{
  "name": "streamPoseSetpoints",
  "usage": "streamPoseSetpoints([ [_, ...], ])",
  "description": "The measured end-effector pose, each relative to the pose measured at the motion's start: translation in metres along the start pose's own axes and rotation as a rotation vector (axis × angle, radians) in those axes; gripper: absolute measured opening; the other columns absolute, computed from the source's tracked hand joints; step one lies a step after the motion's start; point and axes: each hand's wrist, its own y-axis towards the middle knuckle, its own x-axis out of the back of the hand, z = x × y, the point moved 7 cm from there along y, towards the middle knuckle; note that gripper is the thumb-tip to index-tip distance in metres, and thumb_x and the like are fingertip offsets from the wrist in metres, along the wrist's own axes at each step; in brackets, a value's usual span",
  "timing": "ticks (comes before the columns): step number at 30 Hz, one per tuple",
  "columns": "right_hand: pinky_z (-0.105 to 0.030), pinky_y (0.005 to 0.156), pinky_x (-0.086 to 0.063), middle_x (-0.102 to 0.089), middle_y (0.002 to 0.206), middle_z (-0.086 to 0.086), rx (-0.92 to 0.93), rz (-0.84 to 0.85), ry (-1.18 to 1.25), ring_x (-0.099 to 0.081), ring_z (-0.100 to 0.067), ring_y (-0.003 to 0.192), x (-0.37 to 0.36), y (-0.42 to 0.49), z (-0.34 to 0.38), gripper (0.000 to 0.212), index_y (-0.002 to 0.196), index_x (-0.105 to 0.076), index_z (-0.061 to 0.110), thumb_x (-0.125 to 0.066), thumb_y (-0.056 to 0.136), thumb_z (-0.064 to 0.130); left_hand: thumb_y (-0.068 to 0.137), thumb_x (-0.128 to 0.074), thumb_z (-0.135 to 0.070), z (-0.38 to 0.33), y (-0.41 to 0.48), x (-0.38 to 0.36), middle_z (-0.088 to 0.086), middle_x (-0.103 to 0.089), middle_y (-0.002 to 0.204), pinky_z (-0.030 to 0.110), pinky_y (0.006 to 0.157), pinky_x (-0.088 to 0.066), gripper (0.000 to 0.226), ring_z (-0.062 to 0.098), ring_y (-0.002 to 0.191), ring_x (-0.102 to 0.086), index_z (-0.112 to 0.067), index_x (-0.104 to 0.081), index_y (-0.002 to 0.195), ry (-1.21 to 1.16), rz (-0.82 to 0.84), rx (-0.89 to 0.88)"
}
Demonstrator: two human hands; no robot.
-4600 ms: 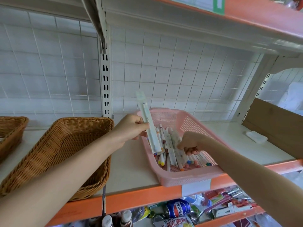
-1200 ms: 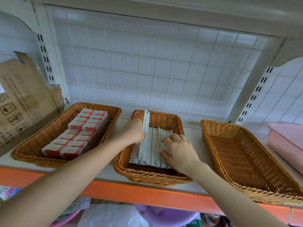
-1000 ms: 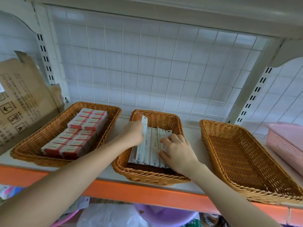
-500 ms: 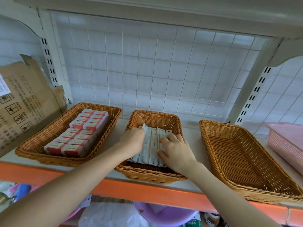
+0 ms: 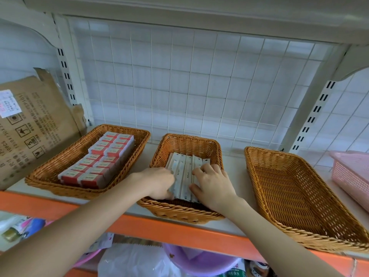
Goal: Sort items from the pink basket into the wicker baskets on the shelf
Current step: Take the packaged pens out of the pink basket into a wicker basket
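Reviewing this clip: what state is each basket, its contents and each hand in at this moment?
left wicker basket: filled with rows of red-and-white boxes.
middle wicker basket: holds white packets lying side by side.
right wicker basket: nothing visible inside.
pink basket: at right edge, contents hidden.
left hand: grips the leftmost packets.
right hand: fingers press on the packets.

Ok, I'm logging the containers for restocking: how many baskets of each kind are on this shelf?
Wicker baskets: 3
Pink basket: 1
Total: 4
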Motion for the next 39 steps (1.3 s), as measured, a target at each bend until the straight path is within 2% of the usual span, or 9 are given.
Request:
streamPoseSetpoints([
  [10,-0.039,0.102,-0.03,-0.044,0.132,-0.008,0.01,-0.027,0.003,-0.036,-0.029,0.123,0.001,0.001,-0.001,0.044,0.131,-0.043,0.015,-0.04,0.095,0.039,0.092,-0.056,-0.031,-0.005,-0.002,0.001,0.006,-0.047,0.124,0.034,0.075,-0.046,0.042,0.026,0.11,-0.052,-0.009,-0.048,0.127,-0.004,-0.049,-0.012],
  [14,-0.038,0.1,-0.033,-0.043,0.134,-0.008,-0.01,-0.06,0.074,-0.035,-0.029,0.125,0.011,-0.002,-0.009,0.046,0.135,-0.041,0.017,-0.042,0.094,0.037,0.094,-0.052,-0.035,-0.011,-0.005,0.013,0.007,-0.037,0.142,0.041,0.097,-0.044,0.056,0.026,0.125,-0.043,-0.012,-0.036,0.142,-0.118,-0.097,-0.032],
  [16,-0.04,0.099,-0.034,-0.042,0.133,-0.008,-0.05,-0.086,0.082,-0.034,-0.031,0.125,0.024,-0.008,-0.025,0.047,0.135,-0.04,0.017,-0.043,0.094,0.038,0.096,-0.047,-0.036,-0.022,-0.004,0.027,0.006,-0.036,0.143,0.04,0.098,-0.044,0.054,0.024,0.126,-0.043,-0.013,-0.034,0.144,-0.12,-0.175,-0.058],
  [20,-0.042,0.103,-0.031,-0.041,0.136,-0.007,-0.179,-0.135,0.055,-0.032,-0.032,0.127,0.053,-0.034,-0.089,0.048,0.137,-0.038,0.019,-0.042,0.094,0.039,0.099,-0.037,-0.04,-0.066,0.01,0.069,0.003,-0.038,0.143,0.035,0.1,-0.04,0.05,0.021,0.13,-0.037,-0.015,-0.035,0.142,-0.109,-0.4,-0.132],
  [23,-0.043,0.104,-0.033,-0.045,0.134,-0.008,-0.313,-0.183,0.044,-0.036,-0.033,0.125,0.069,-0.068,-0.155,0.046,0.134,-0.042,0.02,-0.042,0.093,0.04,0.098,-0.034,-0.043,-0.117,0.027,0.097,0.002,-0.035,0.145,0.036,0.104,-0.035,0.05,0.021,0.134,-0.031,-0.016,-0.036,0.141,-0.149,-0.492,-0.217],
  [28,-0.039,0.104,-0.03,-0.044,0.135,-0.011,-0.584,-0.185,0.044,-0.035,-0.033,0.126,0.081,-0.147,-0.27,0.043,0.132,-0.046,0.017,-0.045,0.094,0.037,0.097,-0.032,-0.048,-0.213,0.058,0.125,-0.002,-0.03,0.149,0.039,0.108,-0.033,0.055,0.018,0.137,-0.026,-0.021,-0.028,0.146,-0.177,-0.499,-0.374],
  [32,-0.033,0.099,-0.032,-0.045,0.132,-0.012,-0.759,-0.094,-0.001,-0.038,-0.033,0.122,0.082,-0.207,-0.353,0.042,0.132,-0.045,0.018,-0.044,0.095,0.036,0.098,-0.032,-0.047,-0.286,0.081,0.143,0.0,-0.03,0.149,0.038,0.11,-0.03,0.056,0.02,0.138,-0.024,-0.018,-0.029,0.145,-0.18,-0.498,-0.477],
  [36,-0.029,0.101,-0.029,-0.048,0.131,-0.015,-0.84,-0.025,0.002,-0.041,-0.03,0.124,0.085,-0.248,-0.418,0.042,0.132,-0.045,0.014,-0.045,0.095,0.034,0.097,-0.033,-0.048,-0.347,0.106,0.16,0.004,-0.034,0.148,0.039,0.107,-0.033,0.055,0.024,0.136,-0.03,-0.018,-0.031,0.144,-0.18,-0.502,-0.512],
  [39,-0.032,0.1,-0.033,-0.047,0.133,-0.017,-0.857,0.03,0.002,-0.042,-0.031,0.125,0.085,-0.26,-0.447,0.044,0.133,-0.044,0.013,-0.045,0.095,0.034,0.097,-0.035,-0.047,-0.384,0.122,0.173,0.005,-0.037,0.146,0.036,0.107,-0.033,0.054,0.023,0.134,-0.034,-0.019,-0.034,0.143,-0.203,-0.523,-0.533],
])
